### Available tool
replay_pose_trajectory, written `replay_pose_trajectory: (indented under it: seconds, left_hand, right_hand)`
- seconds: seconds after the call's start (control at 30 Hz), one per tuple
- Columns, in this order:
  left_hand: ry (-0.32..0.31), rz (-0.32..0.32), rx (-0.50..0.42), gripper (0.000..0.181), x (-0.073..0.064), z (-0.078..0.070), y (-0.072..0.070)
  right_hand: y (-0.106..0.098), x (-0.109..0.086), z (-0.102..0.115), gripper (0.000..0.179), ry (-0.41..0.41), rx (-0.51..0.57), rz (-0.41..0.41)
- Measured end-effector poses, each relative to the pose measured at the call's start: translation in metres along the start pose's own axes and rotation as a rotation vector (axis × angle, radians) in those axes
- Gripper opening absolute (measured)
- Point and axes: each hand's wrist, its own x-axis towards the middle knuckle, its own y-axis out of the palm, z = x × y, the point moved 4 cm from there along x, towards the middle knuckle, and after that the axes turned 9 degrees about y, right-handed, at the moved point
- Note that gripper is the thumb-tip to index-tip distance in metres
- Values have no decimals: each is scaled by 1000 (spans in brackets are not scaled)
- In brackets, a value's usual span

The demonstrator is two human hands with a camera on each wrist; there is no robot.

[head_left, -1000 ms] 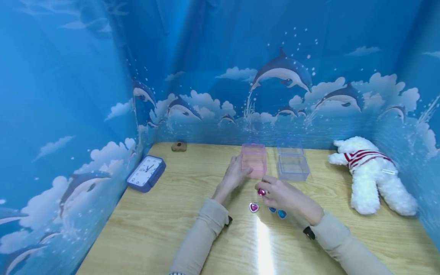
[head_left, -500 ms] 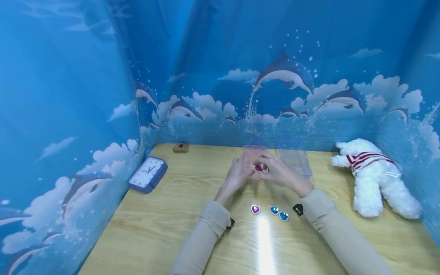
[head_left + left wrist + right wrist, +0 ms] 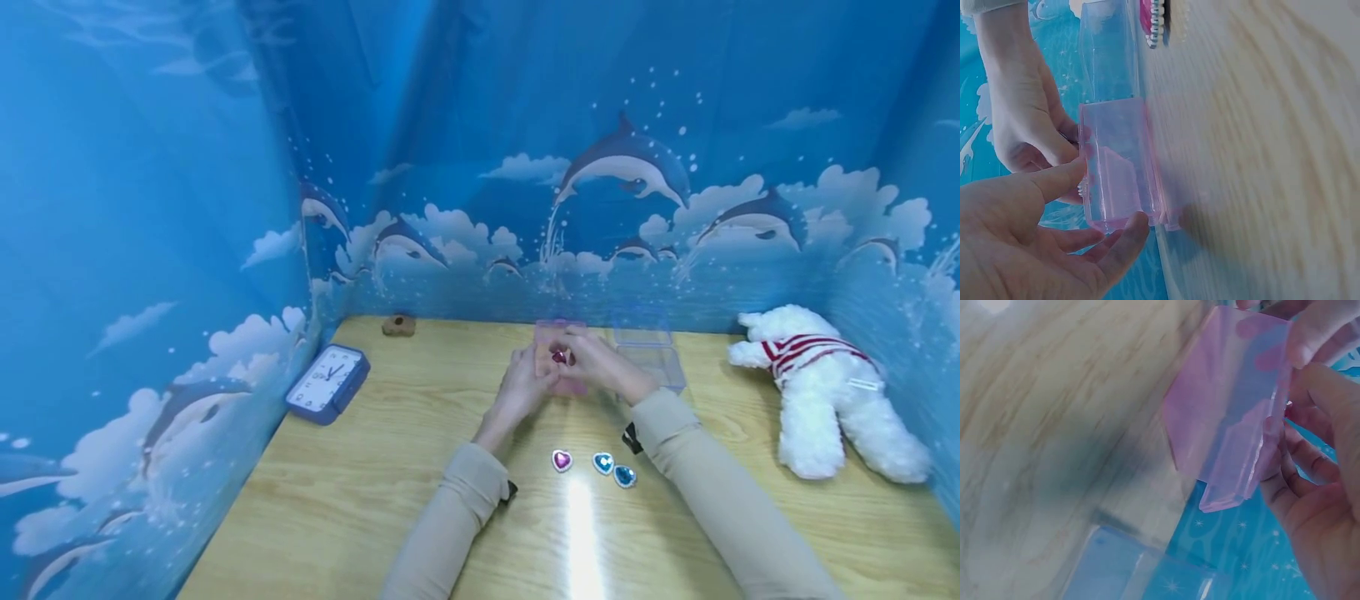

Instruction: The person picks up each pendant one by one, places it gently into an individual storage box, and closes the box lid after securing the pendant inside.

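On the left side of the frame, a blue-rimmed clock [image 3: 328, 384] rests on the wooden table [image 3: 375, 500], by the dolphin-printed backdrop [image 3: 450, 100]. Further right, at the table's far edge, sits a small brown object [image 3: 398, 326] with a dark spot. At the centre, the left hand [image 3: 517, 387] touches the near left corner of an open pink box [image 3: 574, 388], its fingers loosely spread along the walls. Over that box, about level with its rim, is a red gem [image 3: 558, 357], pinched in the fingers of the right hand [image 3: 592, 362], which reaches in from the right. Below the box in the frame, a pink heart gem [image 3: 562, 461] lies on the table; just right of it lie two blue heart gems [image 3: 603, 463], close together. Right of the pink box stands a clear bluish box [image 3: 663, 364], lid raised. At the far right, a white plush toy [image 3: 821, 392] in a red-striped top lies near the backdrop.
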Motion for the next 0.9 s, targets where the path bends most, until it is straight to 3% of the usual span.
replay_pose_trajectory:
  seconds: [0.2,0.37,0.47,0.7,0.9]
  left_hand:
    - [10,-10,22,68,2,-2,-3]
    - [-7,19,32,77,1,-3,-4]
    - [6,31,42,77,1,-4,-4]
    - [49,21,55,74,0,-5,-6]
    - [68,17,65,76,1,-4,-7]
  right_hand:
    - [4,12,3,38,-37,-7,8]
    - [7,16,4,15,-37,-31,41]
    - [9,17,5,17,-53,-53,34]
    - [13,19,10,32,-175,-37,-27]
    - [15,20,10,31,-212,-68,-66]
